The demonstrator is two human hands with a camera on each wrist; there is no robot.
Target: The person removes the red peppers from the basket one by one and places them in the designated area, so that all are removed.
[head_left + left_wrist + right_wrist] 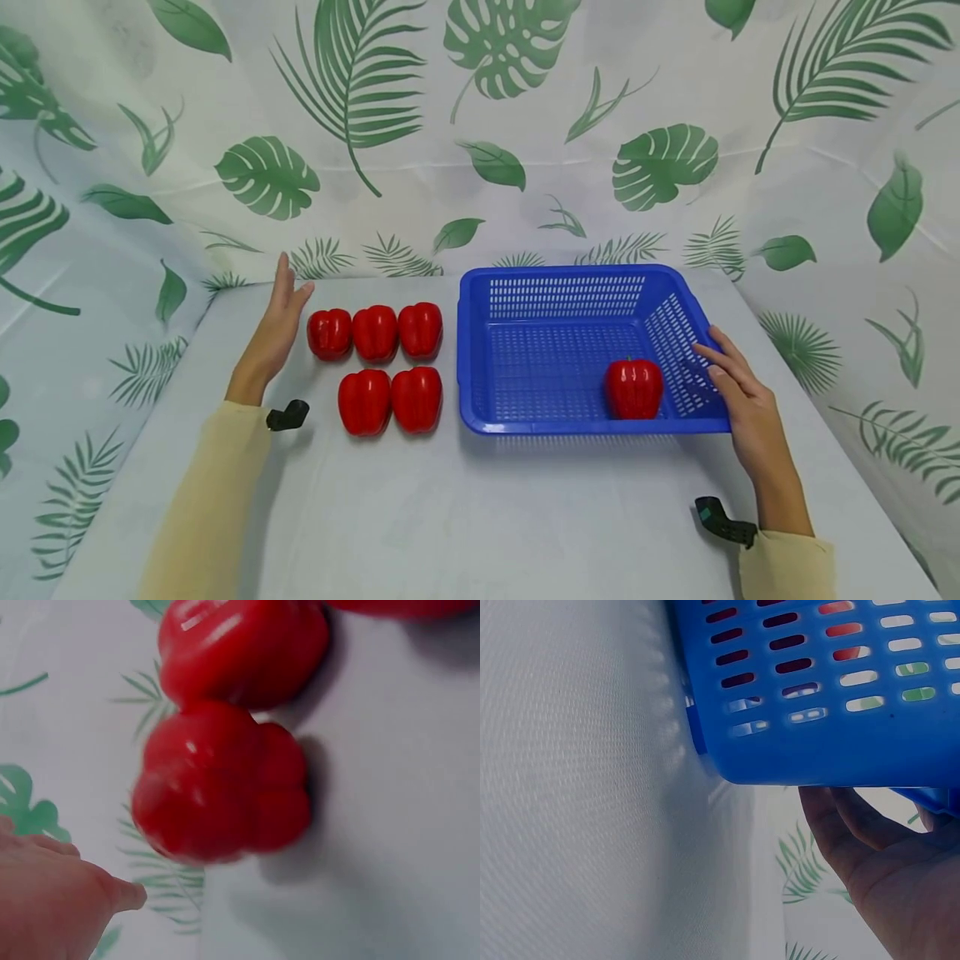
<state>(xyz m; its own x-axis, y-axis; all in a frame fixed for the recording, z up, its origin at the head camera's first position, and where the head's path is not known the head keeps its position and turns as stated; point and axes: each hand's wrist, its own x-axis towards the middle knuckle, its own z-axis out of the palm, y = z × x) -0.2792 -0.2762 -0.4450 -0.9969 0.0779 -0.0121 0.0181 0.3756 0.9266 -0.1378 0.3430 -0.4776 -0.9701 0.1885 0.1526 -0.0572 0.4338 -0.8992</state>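
Observation:
My left hand (273,333), fingers straight and pointing up, is just left of the back row of red bell peppers (330,335), apart from them. The left wrist view shows the nearest pepper (221,784) beyond the hand's reach, with another touching it. Three peppers form the back row and two, the front row (364,402). My right hand (742,400) holds the right end of a blue perforated basket (495,283) at its rim. One red pepper (634,388) with a green stem sits inside, near the front right corner. Fingers (832,832) reach against the basket's wall in the right wrist view.
A white table (480,525) carries everything. Leaf-printed cloth (480,192) rises behind it and along both sides. Black wrist cameras (288,415) are strapped to both wrists.

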